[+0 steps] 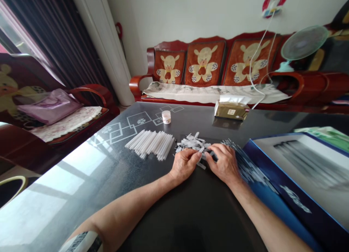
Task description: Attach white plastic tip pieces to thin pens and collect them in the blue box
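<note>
My left hand [186, 164] is closed in a pinch, with a small translucent white pen cap [201, 149] between thumb and forefinger. Just across from it, my right hand [224, 162] curls its fingers over the pile's right side, thumb near forefinger; what they grip is hard to make out. Under and beyond both hands lies a loose pile of white pen caps [193, 140], with some dark bits among them. Left of the pile, many white pen barrels [149, 143] lie side by side in a row. Thin pen refills [247, 163] are bunched beside my right wrist.
An open blue box [291, 183] with dark-tipped refills inside takes up the table's right side. Farther back stand a small lidded jar [166, 117] and a tissue pack [231, 108]. A white cable [253, 81] hangs behind the glossy dark table [109, 172].
</note>
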`<control>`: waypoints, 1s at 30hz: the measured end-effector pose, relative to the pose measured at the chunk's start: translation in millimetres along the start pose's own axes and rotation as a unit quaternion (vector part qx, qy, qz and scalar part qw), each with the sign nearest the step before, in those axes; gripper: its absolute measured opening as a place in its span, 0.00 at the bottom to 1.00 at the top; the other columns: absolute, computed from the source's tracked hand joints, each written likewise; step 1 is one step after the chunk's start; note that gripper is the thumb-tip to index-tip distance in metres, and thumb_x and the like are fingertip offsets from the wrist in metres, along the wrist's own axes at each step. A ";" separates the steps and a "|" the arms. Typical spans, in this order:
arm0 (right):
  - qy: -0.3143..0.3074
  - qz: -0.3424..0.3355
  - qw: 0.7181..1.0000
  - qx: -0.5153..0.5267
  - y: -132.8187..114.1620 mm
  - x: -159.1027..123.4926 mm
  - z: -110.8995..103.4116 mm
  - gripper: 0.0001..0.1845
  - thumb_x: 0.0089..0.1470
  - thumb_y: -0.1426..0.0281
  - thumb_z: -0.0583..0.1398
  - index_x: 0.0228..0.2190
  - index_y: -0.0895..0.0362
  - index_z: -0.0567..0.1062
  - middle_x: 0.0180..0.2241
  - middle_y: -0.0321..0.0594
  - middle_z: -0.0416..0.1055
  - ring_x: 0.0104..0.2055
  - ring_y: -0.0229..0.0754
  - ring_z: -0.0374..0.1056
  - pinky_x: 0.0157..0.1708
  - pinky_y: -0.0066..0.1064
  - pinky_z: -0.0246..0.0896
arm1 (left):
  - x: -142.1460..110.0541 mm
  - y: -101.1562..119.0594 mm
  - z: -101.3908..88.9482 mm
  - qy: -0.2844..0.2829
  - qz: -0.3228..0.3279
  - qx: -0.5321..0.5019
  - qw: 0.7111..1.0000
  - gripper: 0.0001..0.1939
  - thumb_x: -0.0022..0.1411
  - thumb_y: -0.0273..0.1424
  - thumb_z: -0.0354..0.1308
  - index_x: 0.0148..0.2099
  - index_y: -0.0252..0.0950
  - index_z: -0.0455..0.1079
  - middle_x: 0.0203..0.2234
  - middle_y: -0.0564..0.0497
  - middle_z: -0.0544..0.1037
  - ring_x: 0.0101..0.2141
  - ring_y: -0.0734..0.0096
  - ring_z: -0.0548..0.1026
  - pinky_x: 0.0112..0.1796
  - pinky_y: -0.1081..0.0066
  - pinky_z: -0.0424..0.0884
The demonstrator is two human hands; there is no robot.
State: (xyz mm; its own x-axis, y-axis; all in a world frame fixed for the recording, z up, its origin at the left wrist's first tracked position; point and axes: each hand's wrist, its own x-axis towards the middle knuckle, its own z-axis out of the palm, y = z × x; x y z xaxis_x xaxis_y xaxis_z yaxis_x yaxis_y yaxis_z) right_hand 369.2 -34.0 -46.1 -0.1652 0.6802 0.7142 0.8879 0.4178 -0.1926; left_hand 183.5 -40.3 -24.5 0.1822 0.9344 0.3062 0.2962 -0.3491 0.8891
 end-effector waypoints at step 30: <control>0.021 0.002 0.999 0.036 -3.7 1.9 1.4 0.07 0.55 0.67 0.59 0.32 0.57 0.74 0.36 0.43 0.74 0.42 0.46 0.68 0.47 0.38 0.57 | 95.5 -72.1 -196.3 0.099 -0.283 0.492 0.818 0.15 0.55 0.36 0.55 0.41 0.37 0.78 0.38 0.43 0.81 0.43 0.56 0.76 0.40 0.68 0.69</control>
State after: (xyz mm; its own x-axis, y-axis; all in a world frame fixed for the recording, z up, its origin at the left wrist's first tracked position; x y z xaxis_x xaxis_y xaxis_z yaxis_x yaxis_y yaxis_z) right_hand 365.0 -33.5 -44.9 -0.1423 0.6562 0.7411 0.8548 0.4590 -0.2423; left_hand -4.5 88.0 7.4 -0.3710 0.9255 0.0766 0.9090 0.3450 0.2337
